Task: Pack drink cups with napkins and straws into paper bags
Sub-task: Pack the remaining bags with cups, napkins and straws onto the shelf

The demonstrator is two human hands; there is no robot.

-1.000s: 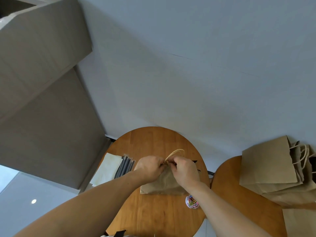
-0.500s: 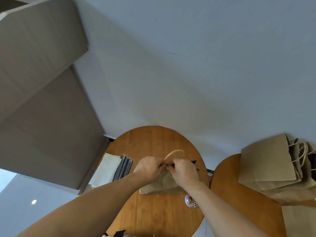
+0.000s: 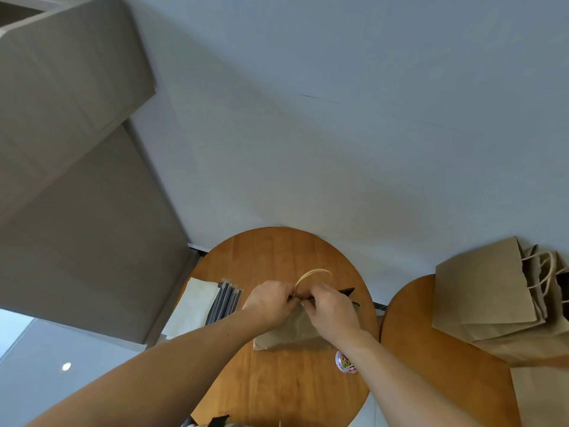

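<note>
A brown paper bag [image 3: 289, 332] stands on the round wooden table [image 3: 277, 383] in front of me. My left hand [image 3: 271, 302] and my right hand [image 3: 331, 312] meet at the bag's top and pinch it together, just under its rope handle [image 3: 312, 275], which loops up between them. A dark straw end [image 3: 348, 291] pokes out to the right of my right hand. What lies inside the bag is hidden. White napkins [image 3: 194, 303] and a pack of dark straws [image 3: 226, 302] lie on the table to the left.
A small round box of coloured paper clips [image 3: 346, 363] sits by my right wrist. A second wooden table [image 3: 431, 374] at right carries a pile of flat brown paper bags [image 3: 492, 291] with rope handles. A wall rises close behind both tables.
Both hands stay pinched at the bag's top with only slight finger movement. The view has shifted a little; the bag has not moved.
</note>
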